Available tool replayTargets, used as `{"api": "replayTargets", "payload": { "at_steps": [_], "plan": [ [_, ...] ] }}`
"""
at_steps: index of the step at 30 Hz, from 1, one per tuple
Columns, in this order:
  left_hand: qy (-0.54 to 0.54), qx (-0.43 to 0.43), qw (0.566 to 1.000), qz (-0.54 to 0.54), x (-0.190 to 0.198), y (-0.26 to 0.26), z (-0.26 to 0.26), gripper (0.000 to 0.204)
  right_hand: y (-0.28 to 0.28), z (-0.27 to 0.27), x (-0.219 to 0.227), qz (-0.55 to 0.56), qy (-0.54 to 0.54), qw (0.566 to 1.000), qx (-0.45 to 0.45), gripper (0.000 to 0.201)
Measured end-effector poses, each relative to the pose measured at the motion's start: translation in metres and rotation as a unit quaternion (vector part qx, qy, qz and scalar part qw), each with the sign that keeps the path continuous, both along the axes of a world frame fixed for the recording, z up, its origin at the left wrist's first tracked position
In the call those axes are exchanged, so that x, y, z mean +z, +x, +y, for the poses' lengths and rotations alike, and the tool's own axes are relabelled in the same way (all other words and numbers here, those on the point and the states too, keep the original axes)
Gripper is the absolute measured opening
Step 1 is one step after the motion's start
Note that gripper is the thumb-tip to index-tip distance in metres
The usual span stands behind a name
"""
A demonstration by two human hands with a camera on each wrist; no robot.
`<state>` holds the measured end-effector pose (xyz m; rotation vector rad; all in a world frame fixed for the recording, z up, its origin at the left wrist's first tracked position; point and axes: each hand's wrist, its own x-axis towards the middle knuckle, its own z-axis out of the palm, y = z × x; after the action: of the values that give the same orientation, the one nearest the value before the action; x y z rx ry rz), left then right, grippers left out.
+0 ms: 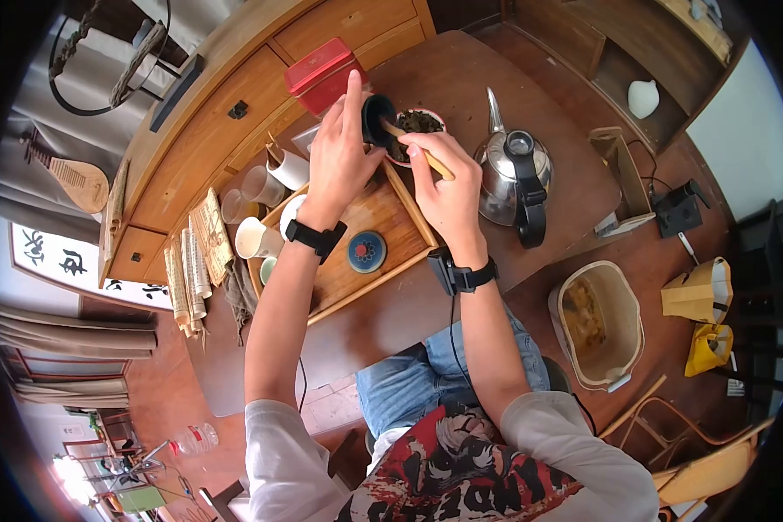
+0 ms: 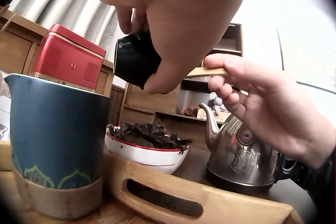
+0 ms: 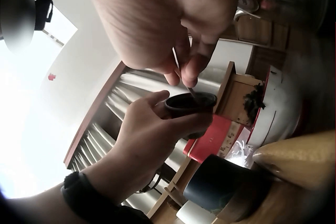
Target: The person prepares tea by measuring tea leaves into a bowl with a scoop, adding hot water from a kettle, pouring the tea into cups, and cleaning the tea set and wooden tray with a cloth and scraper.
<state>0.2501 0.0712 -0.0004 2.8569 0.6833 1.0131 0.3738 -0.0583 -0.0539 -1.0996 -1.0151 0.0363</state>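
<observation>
My left hand [image 1: 344, 157] grips a small black cup [image 2: 135, 60], tipped on its side with its mouth toward the right. The fingers of my right hand [image 1: 451, 178] pinch a slim wooden stick [image 1: 435, 163] whose far end reaches into the cup, as the right wrist view also shows. Just under and beside the cup stands a white bowl with a red rim [image 2: 152, 157], heaped with dark wet tea leaves [image 2: 149, 133]. Below both hands, a wooden tray [image 1: 331, 296] carries a round blue lid [image 1: 366, 252]. A blue pitcher [image 2: 60, 134] stands close to my left hand.
A steel kettle [image 1: 496, 187] stands right of the bowl. Behind is a red tin [image 1: 326, 74]. Left of the tray are a white pitcher [image 1: 254, 237], glass cups [image 1: 261, 185] and rolled bamboo mats [image 1: 204, 239]. A waste bin [image 1: 628, 335] sits on the floor at right.
</observation>
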Motion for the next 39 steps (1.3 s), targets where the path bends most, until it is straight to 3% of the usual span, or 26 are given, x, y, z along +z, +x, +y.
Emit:
{"api": "replayTargets", "payload": {
  "at_steps": [6,10,13,20,26,29,35,39],
  "plan": [
    [-0.011,0.044,0.999,0.027,-0.008,-0.005,0.003,0.121,-0.002,-0.005,-0.005,0.026,-0.042,0.995,-0.084,0.015],
    [-0.077,0.021,0.997,-0.002,-0.015,-0.008,0.002,0.122,-0.012,-0.004,0.005,0.066,0.004,0.998,0.0,0.014],
    [-0.127,0.003,0.992,-0.01,-0.014,-0.011,-0.002,0.125,-0.012,0.001,0.005,0.024,0.005,0.997,0.067,0.014],
    [-0.117,0.02,0.993,-0.021,-0.005,-0.018,-0.011,0.125,-0.013,0.001,-0.005,-0.049,-0.011,0.997,0.061,0.015],
    [-0.127,0.054,0.989,-0.049,-0.004,-0.021,-0.01,0.124,-0.012,-0.009,-0.002,-0.064,0.006,0.998,0.0,0.018],
    [-0.108,0.07,0.991,-0.046,-0.009,-0.019,-0.012,0.12,-0.01,-0.017,-0.005,0.004,-0.008,0.997,-0.076,0.016],
    [-0.123,-0.022,0.99,-0.064,-0.015,-0.009,-0.021,0.118,-0.016,-0.027,0.001,0.044,-0.014,0.998,0.032,0.012],
    [0.003,-0.074,0.997,-0.017,-0.003,-0.007,-0.028,0.113,-0.021,-0.022,-0.004,0.117,-0.028,0.993,0.019,0.012]
  ]
}}
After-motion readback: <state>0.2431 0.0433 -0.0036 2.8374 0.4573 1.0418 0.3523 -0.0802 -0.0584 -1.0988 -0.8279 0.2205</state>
